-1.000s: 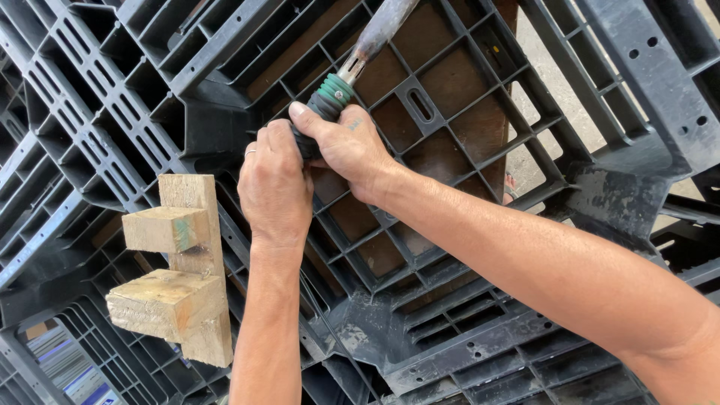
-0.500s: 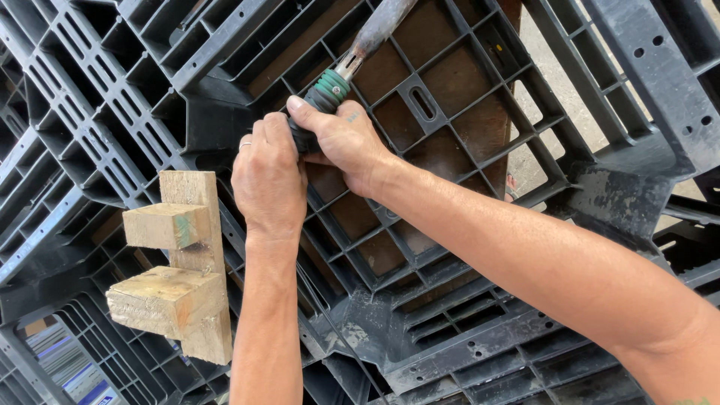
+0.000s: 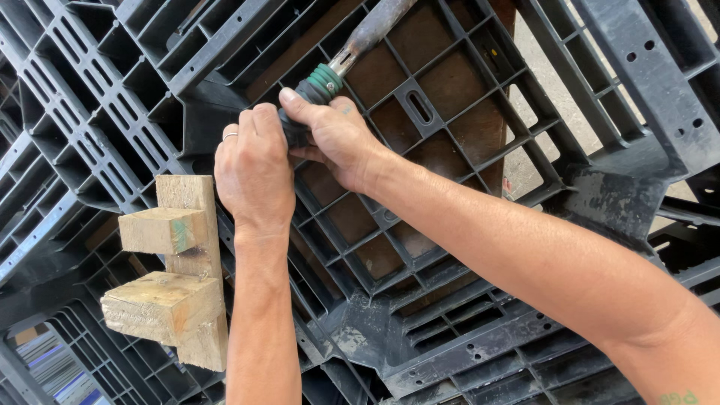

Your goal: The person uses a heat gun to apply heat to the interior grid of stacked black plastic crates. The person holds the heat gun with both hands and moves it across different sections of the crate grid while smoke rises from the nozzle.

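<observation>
Black grip: the handle (image 3: 296, 124) of a tool, dark with green rings (image 3: 324, 78) at its collar, is wrapped by both hands.
Right hand fingers (image 3: 304, 105): curled shut over the handle from above, thumb lying along it toward the green rings.
Left hand (image 3: 251, 169): closed round the handle's butt end, a ring on one finger; knuckles face the camera.
Shaft: a worn metal shaft (image 3: 379, 26) runs up and right from the collar and leaves the view, so its tip cannot be told.
Step in hand: by the look of it, a two-handed push or lever on the tool against the black plastic pallet (image 3: 465, 112).
Next move: likely calls for a firm, steady grip, both wrists in line with the shaft.
Nearby: a wooden block assembly (image 3: 176, 270), pale and rough, rests on the pallets just left of the left forearm.
</observation>
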`<control>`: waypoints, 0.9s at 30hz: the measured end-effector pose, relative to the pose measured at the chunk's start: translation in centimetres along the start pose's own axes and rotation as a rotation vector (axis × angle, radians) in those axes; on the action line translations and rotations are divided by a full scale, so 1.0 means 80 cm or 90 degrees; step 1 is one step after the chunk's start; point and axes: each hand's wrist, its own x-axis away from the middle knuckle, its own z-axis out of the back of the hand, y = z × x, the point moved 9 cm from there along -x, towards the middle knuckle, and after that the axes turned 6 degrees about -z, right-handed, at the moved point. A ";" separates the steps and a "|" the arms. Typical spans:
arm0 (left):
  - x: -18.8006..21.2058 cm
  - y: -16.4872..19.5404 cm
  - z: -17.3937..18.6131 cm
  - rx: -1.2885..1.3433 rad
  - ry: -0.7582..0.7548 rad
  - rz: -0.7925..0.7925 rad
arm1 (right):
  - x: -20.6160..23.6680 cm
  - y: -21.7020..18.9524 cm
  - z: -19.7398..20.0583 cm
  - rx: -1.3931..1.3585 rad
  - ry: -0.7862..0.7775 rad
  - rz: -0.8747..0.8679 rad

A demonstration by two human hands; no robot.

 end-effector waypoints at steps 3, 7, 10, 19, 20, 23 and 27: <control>0.002 -0.002 0.005 0.005 0.003 0.007 | 0.007 -0.005 -0.005 0.015 -0.009 0.039; 0.003 -0.004 0.005 0.004 0.007 0.015 | 0.008 -0.005 -0.006 0.010 -0.010 0.033; 0.000 -0.003 0.002 -0.011 -0.002 0.009 | 0.002 -0.003 -0.003 0.005 0.001 -0.001; 0.001 -0.003 0.007 -0.004 0.006 0.014 | -0.001 0.001 -0.002 -0.017 0.005 0.018; 0.002 -0.005 0.007 -0.001 0.002 0.017 | -0.001 0.001 -0.002 -0.017 0.005 0.019; 0.001 -0.006 0.003 0.002 -0.012 0.021 | -0.004 0.003 -0.003 -0.013 0.004 -0.003; 0.000 -0.006 0.003 -0.005 -0.024 0.025 | -0.004 0.002 -0.004 -0.030 0.009 -0.014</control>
